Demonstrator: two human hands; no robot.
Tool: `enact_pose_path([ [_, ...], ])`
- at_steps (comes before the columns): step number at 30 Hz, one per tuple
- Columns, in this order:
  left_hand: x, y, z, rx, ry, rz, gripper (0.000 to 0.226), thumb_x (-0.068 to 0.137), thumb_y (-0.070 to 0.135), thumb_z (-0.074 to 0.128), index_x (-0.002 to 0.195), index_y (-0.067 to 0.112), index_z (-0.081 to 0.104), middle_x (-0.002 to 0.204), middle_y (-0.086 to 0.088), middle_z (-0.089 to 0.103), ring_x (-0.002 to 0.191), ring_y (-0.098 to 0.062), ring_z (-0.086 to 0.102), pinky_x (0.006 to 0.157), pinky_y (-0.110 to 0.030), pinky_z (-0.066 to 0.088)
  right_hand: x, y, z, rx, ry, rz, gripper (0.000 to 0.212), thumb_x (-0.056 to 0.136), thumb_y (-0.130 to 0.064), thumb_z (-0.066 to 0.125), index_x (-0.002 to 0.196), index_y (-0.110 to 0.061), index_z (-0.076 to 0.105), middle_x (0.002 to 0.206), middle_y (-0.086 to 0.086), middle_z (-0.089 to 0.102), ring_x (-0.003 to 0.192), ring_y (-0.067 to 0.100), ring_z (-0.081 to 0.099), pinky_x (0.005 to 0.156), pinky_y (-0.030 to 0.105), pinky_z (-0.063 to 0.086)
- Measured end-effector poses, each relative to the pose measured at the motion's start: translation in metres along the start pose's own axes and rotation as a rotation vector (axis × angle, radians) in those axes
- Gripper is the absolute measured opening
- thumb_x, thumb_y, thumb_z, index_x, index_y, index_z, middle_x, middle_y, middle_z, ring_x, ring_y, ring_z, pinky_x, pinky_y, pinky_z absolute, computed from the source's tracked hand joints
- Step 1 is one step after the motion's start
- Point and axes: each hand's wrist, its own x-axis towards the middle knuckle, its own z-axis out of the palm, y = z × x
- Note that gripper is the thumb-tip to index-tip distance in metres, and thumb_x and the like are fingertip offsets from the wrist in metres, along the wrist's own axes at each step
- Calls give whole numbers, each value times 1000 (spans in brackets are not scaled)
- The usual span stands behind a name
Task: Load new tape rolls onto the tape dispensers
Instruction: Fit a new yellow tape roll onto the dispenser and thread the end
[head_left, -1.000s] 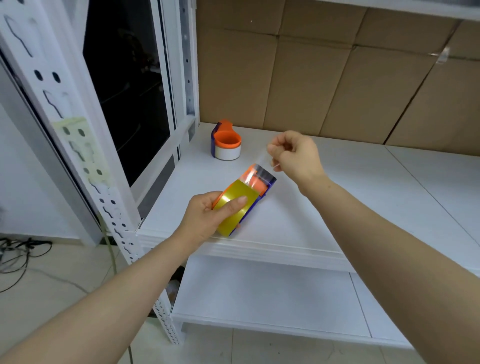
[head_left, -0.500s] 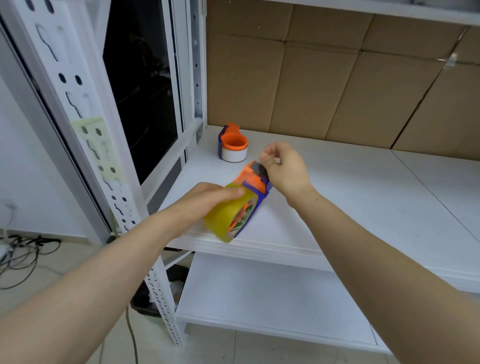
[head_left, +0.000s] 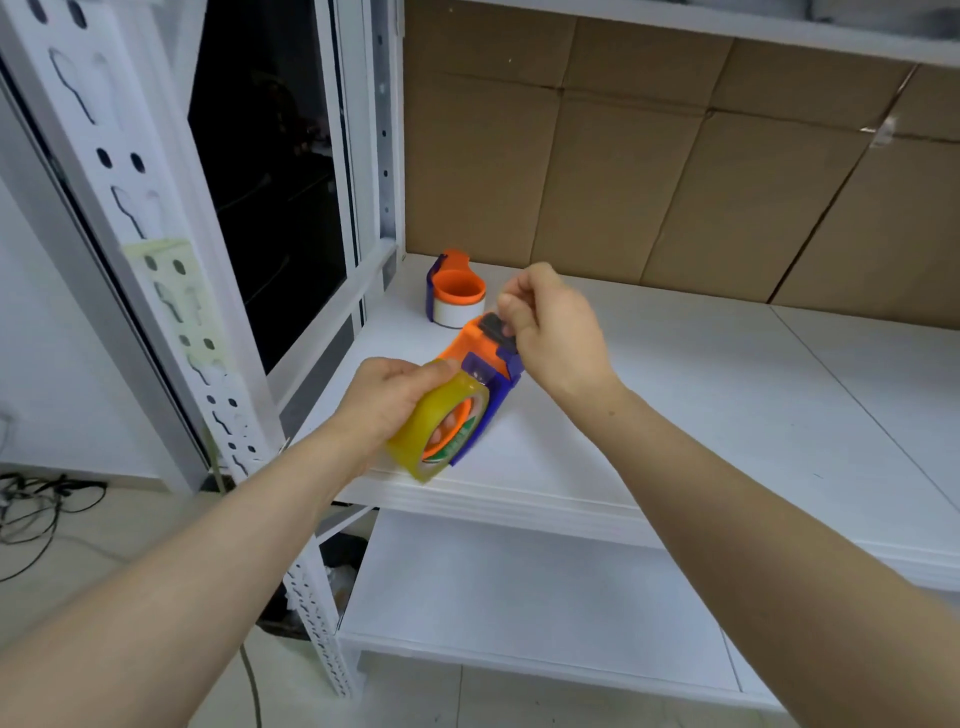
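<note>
So this one's mostly loaded, I'd say: the yellowish roll (head_left: 439, 434) is already sitting on the orange hub of the dispenser (head_left: 480, 374), and what's left looks like getting the tape end seated at the cutter. My left hand (head_left: 392, 397) is wrapped around the roll and the dispenser body, holding the whole thing tilted just above the front edge of the white shelf (head_left: 675, 415). My right hand (head_left: 550, 327) is at the far end of that dispenser, fingers pinched narrow on the dark cutter flap; whether there's clear tape between them I can't tell. The dispenser itself is orange with a blue-purple side plate, and the roll is glossy with a green label on the core. Beyond it, near the back corner, a second dispenser (head_left: 454, 296) stands on the shelf with a thin white core on it, so I'm guessing that one still needs a fresh roll.
</note>
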Motion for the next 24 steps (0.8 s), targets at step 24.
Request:
enact_pose_path([
  [24,4,-15,11,329,248,171,63,70,62,60,55,2,53,51,-13,63,54,-30,68,67,-50,56,-4,9,-3,303,0,374,28,71,-6,76,70,-19,51,60,4,58,42,11,58,59,35,58],
])
